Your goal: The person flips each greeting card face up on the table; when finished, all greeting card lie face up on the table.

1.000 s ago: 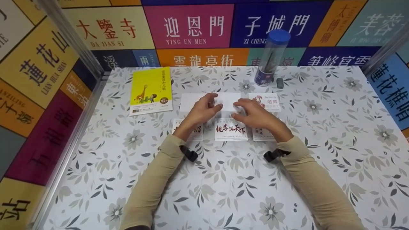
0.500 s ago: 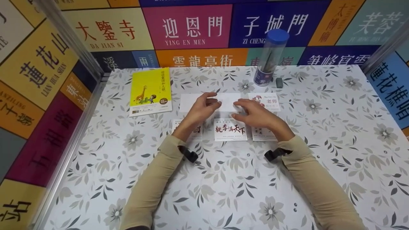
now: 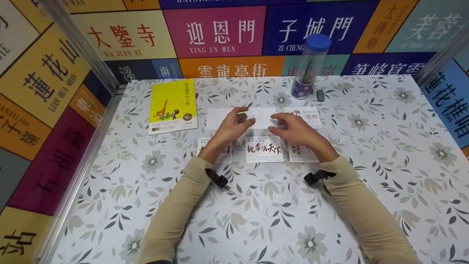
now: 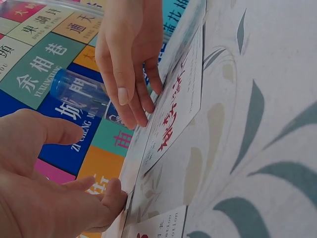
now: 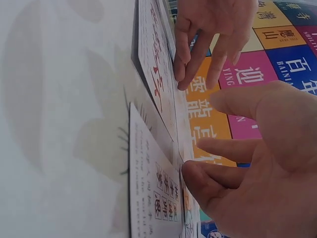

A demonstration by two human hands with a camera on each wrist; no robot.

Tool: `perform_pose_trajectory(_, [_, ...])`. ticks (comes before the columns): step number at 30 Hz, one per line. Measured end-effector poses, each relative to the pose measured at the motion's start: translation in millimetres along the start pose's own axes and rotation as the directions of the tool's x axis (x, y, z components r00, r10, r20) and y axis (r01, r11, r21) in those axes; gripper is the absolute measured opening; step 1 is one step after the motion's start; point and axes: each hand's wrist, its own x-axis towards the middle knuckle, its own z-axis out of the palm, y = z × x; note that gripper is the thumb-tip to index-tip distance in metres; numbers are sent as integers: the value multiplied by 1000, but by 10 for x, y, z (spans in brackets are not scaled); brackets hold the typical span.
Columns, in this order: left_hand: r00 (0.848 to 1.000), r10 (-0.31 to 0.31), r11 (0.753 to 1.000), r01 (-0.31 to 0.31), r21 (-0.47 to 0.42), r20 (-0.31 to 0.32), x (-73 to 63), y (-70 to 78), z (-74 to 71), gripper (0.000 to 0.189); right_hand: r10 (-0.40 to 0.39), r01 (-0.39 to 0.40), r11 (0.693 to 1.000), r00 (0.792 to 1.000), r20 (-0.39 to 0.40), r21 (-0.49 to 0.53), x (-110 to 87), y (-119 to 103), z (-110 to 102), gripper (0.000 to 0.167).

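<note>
My left hand (image 3: 234, 126) hovers low over the blank white card strip (image 3: 262, 118), fingers loosely bent and holding nothing. Facing it, my right hand (image 3: 295, 128) spreads thumb and fingers between that strip and a card with a pink picture (image 3: 312, 119), which it partly covers. Nearer me lies a row of three printed cards. The middle card (image 3: 264, 157) bears large red characters; the left card (image 3: 224, 157) and right card (image 3: 301, 157) are partly hidden by my wrists. Both wrist views show a gap between the hands, with fingertips right at the cards' level.
A yellow book (image 3: 173, 102) lies at the back left. At the back right stands a clear tube with a blue lid (image 3: 309, 66), with a small dark green block (image 3: 320, 95) beside it. Colourful sign panels (image 3: 214, 33) wall in the flower-patterned tabletop (image 3: 263, 212).
My right hand has shifted slightly to the right, widening the gap between the hands. The left hand stays nearly still, and the cards lie where they were.
</note>
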Motion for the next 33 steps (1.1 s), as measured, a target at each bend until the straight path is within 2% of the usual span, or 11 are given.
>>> perform_pose_trajectory(7, [1000, -13, 996, 14, -89, 11, 24, -18, -27, 69, 2, -2, 1000, 1000, 6, -1, -14, -14, -8, 62])
perform_pose_trajectory(14, [1000, -17, 997, 16, -78, -11, 13, 10, -67, 69, 12, -12, 1000, 1000, 25, -9, -20, -16, -36, 64])
perform_pose_trajectory(19, [998, 46, 989, -53, -142, -51, 5, 21, -64, 67, 3, -3, 1000, 1000, 23, 13, -27, -8, -42, 63])
perform_pose_trajectory(22, [993, 106, 960, -117, -254, -57, 12, 22, -33, 67, -6, 5, 998, 1000, 22, 55, -29, -8, -38, 61])
perform_pose_trajectory(25, [987, 158, 923, -152, -353, -11, 16, 25, 6, 64, -26, 24, 994, 999, 21, 110, -30, -14, -25, 60])
perform_pose_trajectory(27, [981, 186, 911, -151, -383, 56, 13, 21, 31, 61, -49, 46, 987, 999, 17, 152, -33, -21, -16, 61])
perform_pose_trajectory(29, [968, 214, 926, -159, -341, 129, 8, 12, 52, 60, -73, 70, 978, 997, 8, 194, -34, -33, -7, 65])
perform_pose_trajectory(33, [930, 267, 960, -233, -157, 252, -3, -13, 83, 57, -66, 77, 959, 997, -51, 273, -27, -69, -2, 79])
